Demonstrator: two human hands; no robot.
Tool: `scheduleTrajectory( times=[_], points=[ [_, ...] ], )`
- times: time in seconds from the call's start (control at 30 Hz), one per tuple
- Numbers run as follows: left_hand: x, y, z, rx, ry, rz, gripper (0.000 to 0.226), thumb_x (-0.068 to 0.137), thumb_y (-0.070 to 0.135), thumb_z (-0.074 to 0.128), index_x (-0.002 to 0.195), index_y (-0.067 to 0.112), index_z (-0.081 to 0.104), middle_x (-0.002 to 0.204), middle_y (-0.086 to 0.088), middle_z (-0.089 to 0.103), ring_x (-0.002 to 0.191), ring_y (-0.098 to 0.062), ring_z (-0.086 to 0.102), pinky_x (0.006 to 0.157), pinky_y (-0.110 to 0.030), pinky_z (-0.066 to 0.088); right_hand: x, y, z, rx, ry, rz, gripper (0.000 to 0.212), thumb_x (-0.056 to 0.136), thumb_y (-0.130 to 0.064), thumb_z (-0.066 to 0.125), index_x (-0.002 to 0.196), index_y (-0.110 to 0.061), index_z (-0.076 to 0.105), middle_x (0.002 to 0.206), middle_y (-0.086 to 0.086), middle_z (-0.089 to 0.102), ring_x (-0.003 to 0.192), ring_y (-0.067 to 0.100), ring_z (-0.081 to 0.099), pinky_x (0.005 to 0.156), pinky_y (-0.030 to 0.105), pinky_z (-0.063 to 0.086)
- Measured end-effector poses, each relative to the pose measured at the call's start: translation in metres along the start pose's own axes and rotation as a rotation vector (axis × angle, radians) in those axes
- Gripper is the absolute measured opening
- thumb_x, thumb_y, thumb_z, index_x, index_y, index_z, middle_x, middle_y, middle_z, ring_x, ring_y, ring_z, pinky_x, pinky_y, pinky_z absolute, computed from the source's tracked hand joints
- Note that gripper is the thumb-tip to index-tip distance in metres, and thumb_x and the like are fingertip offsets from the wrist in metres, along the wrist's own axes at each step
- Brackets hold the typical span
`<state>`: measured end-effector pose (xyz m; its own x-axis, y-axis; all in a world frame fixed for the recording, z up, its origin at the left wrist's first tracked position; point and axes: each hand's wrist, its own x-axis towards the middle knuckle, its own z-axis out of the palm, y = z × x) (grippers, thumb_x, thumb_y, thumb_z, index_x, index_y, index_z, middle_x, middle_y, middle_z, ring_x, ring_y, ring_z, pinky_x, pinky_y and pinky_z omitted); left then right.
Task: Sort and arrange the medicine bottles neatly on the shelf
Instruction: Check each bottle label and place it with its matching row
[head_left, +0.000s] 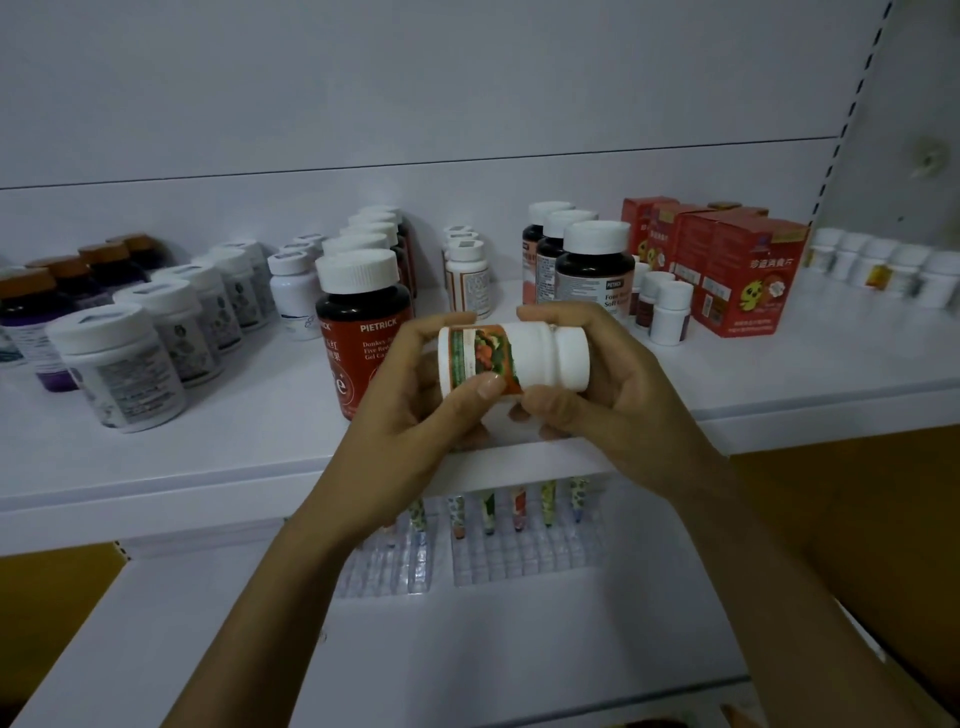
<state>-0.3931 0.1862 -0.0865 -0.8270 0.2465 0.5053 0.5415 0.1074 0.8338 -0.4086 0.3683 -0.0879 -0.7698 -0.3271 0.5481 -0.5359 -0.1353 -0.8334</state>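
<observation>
White bottle at frame centre, over the shelf front edge, lying sideways: long axis left-right, cap toward frame right. Left hand grips base end, right hand grips cap end. Likely needs uprighting before placing.

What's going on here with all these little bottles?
A person is tidying medicine bottles by hand. Their left grip and right grip together hold a small white plastic bottle with a green-and-orange label, turned sideways with its cap to the right, at the front of the white shelf. Behind it stand rows of dark white-capped bottles, with red cardboard boxes further right.
</observation>
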Motion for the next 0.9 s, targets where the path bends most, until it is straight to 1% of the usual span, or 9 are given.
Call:
scheduleTrajectory(
  times=[0.1, 0.2, 0.27, 0.33, 0.47, 0.57, 0.67, 0.77, 0.9],
  points=[
    [-0.002, -0.001, -0.004, 0.001, -0.062, 0.055, 0.059, 0.076, 0.029, 0.069, 0.129, 0.021, 0.043, 0.108, 0.015, 0.064, 0.096, -0.013, 0.066, 0.072, -0.023, 0.055, -0.006, -0.009, 0.001, -0.004, 0.039, 0.007, 0.047, 0.074, -0.007, 0.069, 0.116, -0.019, 0.051, 0.100, -0.017, 0.067, 0.088, 0.015, 0.068, 0.063, 0.025, 0.058],
    [-0.009, 0.003, 0.000, -0.018, -0.127, 0.081, 0.047, 0.075, 0.032, 0.069, 0.118, 0.023, 0.052, 0.104, 0.011, 0.068, 0.090, -0.014, 0.068, 0.069, -0.023, 0.056, -0.032, -0.018, 0.007, -0.012, 0.151, 0.078, 0.047, 0.069, -0.037, 0.075, 0.110, -0.023, 0.057, 0.091, -0.001, 0.071, 0.068, 0.019, 0.070, 0.052, 0.026, 0.055],
    [-0.017, 0.003, 0.009, -0.021, -0.176, 0.086, 0.039, 0.075, 0.041, 0.068, 0.110, 0.029, 0.057, 0.098, 0.007, 0.071, 0.082, -0.018, 0.069, 0.063, -0.031, 0.057, -0.057, -0.022, 0.014, -0.045, 0.239, 0.142, 0.056, 0.063, -0.059, 0.075, 0.102, -0.021, 0.058, 0.078, 0.007, 0.072, 0.056, 0.019, 0.067, 0.045, 0.026, 0.052],
    [-0.028, -0.003, 0.024, -0.053, -0.242, 0.092, 0.038, 0.077, 0.046, 0.065, 0.111, 0.032, 0.057, 0.095, 0.006, 0.072, 0.073, -0.019, 0.068, 0.058, -0.033, 0.056, -0.085, -0.024, 0.022, -0.090, 0.354, 0.213, 0.067, 0.060, -0.069, 0.072, 0.097, -0.015, 0.055, 0.070, 0.010, 0.071, 0.049, 0.020, 0.065, 0.041, 0.026, 0.050],
    [-0.066, -0.026, 0.072, -0.133, -0.455, -0.001, 0.040, 0.085, 0.048, 0.064, 0.119, 0.031, 0.053, 0.090, 0.010, 0.069, 0.062, -0.008, 0.065, 0.051, -0.013, 0.047, -0.164, -0.030, 0.042, -0.112, 0.677, 0.376, 0.046, 0.073, -0.056, 0.065, 0.092, -0.015, 0.059, 0.070, 0.016, 0.070, 0.049, 0.025, 0.063, 0.041, 0.027, 0.048],
    [-0.111, -0.048, 0.113, -0.230, -0.671, -0.104, 0.041, 0.082, 0.049, 0.067, 0.117, 0.030, 0.057, 0.091, 0.012, 0.071, 0.070, -0.008, 0.068, 0.054, -0.019, 0.052, -0.235, -0.033, 0.068, -0.171, 0.909, 0.593, 0.052, 0.078, -0.050, 0.054, 0.101, -0.004, 0.058, 0.070, 0.013, 0.070, 0.054, 0.026, 0.063, 0.045, 0.028, 0.049],
    [-0.166, -0.062, 0.153, -0.319, -0.881, -0.265, 0.043, 0.079, 0.041, 0.071, 0.115, 0.019, 0.062, 0.083, 0.008, 0.072, 0.068, -0.006, 0.067, 0.052, -0.022, 0.052, -0.305, -0.033, 0.097, -0.201, 1.094, 0.775, 0.057, 0.080, -0.053, 0.050, 0.108, -0.004, 0.059, 0.073, 0.012, 0.071, 0.058, 0.025, 0.066, 0.049, 0.028, 0.049],
    [-0.222, -0.069, 0.184, -0.325, -1.066, -0.372, 0.027, 0.085, 0.028, 0.065, 0.110, 0.019, 0.064, 0.076, 0.010, 0.071, 0.061, -0.003, 0.064, 0.046, -0.018, 0.045, -0.373, -0.036, 0.124, -0.162, 1.254, 0.894, 0.040, 0.091, -0.045, 0.051, 0.113, -0.013, 0.059, 0.083, 0.013, 0.073, 0.066, 0.026, 0.069, 0.057, 0.032, 0.051],
    [-0.271, -0.076, 0.220, -0.226, -1.302, -0.414, 0.027, 0.088, 0.038, 0.059, 0.112, 0.027, 0.064, 0.078, 0.006, 0.073, 0.058, -0.013, 0.066, 0.050, -0.024, 0.046, -0.441, -0.040, 0.146, -0.083, 1.387, 0.961, 0.024, 0.097, -0.030, 0.051, 0.116, -0.017, 0.058, 0.089, 0.013, 0.073, 0.073, 0.026, 0.070, 0.059, 0.029, 0.053]
  ],
)
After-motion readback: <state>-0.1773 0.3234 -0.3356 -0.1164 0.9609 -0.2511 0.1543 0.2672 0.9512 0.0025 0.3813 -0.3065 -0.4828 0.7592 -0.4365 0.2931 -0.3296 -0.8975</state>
